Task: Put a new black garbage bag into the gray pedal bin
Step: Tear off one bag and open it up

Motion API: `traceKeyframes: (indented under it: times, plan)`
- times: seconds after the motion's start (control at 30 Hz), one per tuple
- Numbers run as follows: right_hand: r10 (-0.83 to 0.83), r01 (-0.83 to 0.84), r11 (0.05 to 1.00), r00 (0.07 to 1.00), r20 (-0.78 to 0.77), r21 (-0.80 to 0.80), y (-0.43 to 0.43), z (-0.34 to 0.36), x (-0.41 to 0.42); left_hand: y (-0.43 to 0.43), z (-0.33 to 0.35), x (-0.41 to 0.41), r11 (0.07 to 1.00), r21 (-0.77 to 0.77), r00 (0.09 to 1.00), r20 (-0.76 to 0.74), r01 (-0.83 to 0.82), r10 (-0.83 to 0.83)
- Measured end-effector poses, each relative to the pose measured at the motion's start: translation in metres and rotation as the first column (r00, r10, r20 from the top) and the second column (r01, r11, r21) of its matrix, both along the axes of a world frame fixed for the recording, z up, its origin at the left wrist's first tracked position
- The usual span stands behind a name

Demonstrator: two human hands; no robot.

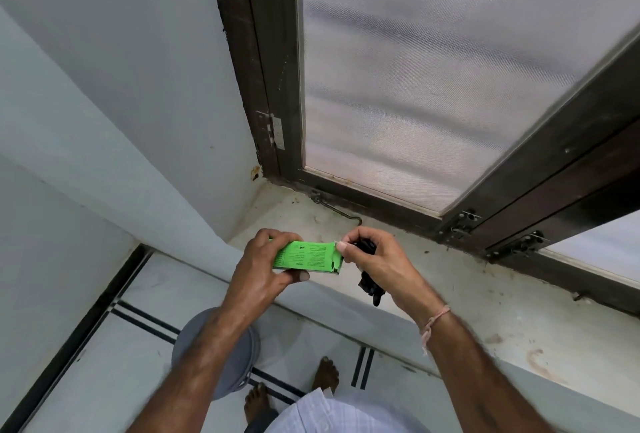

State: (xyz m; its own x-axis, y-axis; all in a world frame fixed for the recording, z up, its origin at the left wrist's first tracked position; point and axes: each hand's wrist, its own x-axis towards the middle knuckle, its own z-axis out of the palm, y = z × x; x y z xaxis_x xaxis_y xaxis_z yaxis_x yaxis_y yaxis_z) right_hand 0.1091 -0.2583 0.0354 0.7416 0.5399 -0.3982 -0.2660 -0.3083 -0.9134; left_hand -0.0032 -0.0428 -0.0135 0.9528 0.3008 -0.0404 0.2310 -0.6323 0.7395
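My left hand (261, 271) grips a bright green cardboard box (306, 257) of bags, held level in front of me over the window sill. My right hand (379, 264) is closed around a crumpled black garbage bag (371, 285), part of which hangs below the palm; its thumb and forefinger pinch the box's torn right end flap. The gray pedal bin (204, 346) stands on the floor below, its round lid shut, largely hidden behind my left forearm.
A stained stone sill (485, 297) runs under a dark-framed window with mesh screens (415, 68). A metal hook latch (334, 207) lies on the sill. White walls close in at left. My bare feet (325, 373) stand on a white tiled floor with black stripes.
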Motion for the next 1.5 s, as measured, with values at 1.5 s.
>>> traceKeyframes:
  times: [1.5]
  plan:
    - [-0.309, 0.334, 0.938, 0.927, -0.214, 0.092, 0.051, -0.017, -0.082, -0.063, 0.048, -0.036, 0.771, -0.557, 0.936, -0.319, -0.31, 0.146]
